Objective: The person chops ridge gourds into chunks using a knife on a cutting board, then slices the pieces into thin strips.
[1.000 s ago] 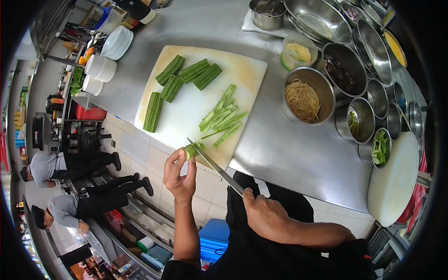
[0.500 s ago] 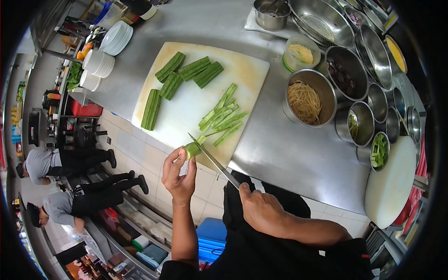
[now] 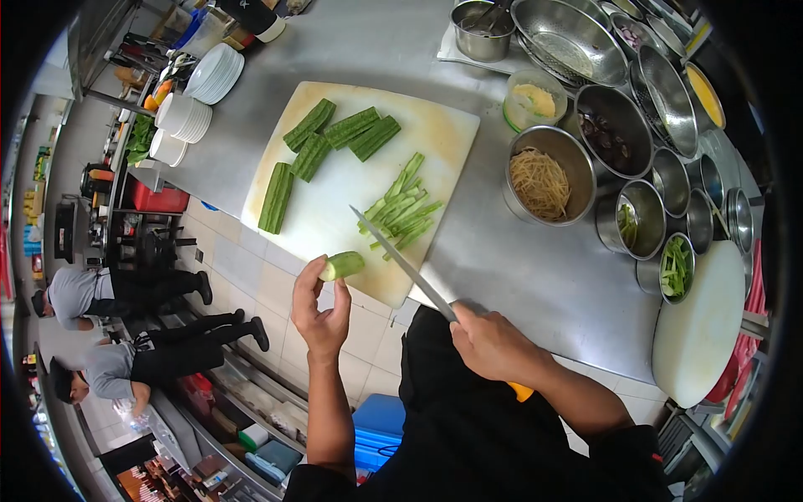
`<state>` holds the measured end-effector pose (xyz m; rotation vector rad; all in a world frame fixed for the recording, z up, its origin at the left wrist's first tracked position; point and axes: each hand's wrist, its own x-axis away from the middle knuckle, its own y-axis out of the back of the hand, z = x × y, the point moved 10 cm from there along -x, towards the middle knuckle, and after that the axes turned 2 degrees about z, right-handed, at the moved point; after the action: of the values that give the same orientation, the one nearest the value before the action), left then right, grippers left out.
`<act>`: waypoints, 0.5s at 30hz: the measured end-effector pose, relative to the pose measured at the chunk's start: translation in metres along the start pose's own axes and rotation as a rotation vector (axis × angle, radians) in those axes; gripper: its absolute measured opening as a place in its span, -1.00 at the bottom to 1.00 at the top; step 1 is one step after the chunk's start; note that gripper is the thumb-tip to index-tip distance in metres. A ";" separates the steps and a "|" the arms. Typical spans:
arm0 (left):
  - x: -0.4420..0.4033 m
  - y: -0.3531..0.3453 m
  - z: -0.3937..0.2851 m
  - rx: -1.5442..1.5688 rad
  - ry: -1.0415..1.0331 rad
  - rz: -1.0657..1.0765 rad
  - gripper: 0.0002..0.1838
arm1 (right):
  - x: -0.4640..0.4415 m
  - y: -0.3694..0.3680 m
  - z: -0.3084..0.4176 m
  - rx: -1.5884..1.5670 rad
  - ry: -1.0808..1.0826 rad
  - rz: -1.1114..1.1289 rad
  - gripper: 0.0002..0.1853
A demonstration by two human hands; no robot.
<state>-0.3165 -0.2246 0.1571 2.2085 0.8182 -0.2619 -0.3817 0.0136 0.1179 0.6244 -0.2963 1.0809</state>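
Observation:
My left hand (image 3: pixel 322 314) pinches a short green vegetable piece (image 3: pixel 343 266) at the near edge of the white cutting board (image 3: pixel 335 201). In my right hand (image 3: pixel 498 347) is a long knife (image 3: pixel 410 269), its tip over the board beside a pile of thin green strips (image 3: pixel 401 205). Part of a yellow handle (image 3: pixel 521 391) shows below my right hand. Several ridged green chunks (image 3: pixel 276 198) lie on the far and left parts of the board.
Right of the board stand a bowl of pale shreds (image 3: pixel 541 186), a tub (image 3: pixel 535 99) and several metal bowls (image 3: pixel 615 130). White plates (image 3: pixel 214 74) are stacked at the upper left. Two people (image 3: pixel 113 368) stand at the left. A round white board (image 3: pixel 698 326) is at the right.
The knife has left the vegetable piece and moved right and up, over beside the strips. The strip pile looks more bunched. My left hand still pinches the piece, which now lies more level.

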 end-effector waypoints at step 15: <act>0.007 0.010 0.019 0.155 0.072 -0.123 -0.61 | 0.036 -0.007 0.013 0.104 0.193 -0.163 -0.64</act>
<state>-0.3035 -0.2401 0.1473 2.3260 1.0054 -0.3167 -0.3585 0.0301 0.1447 0.6204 -0.0218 0.9952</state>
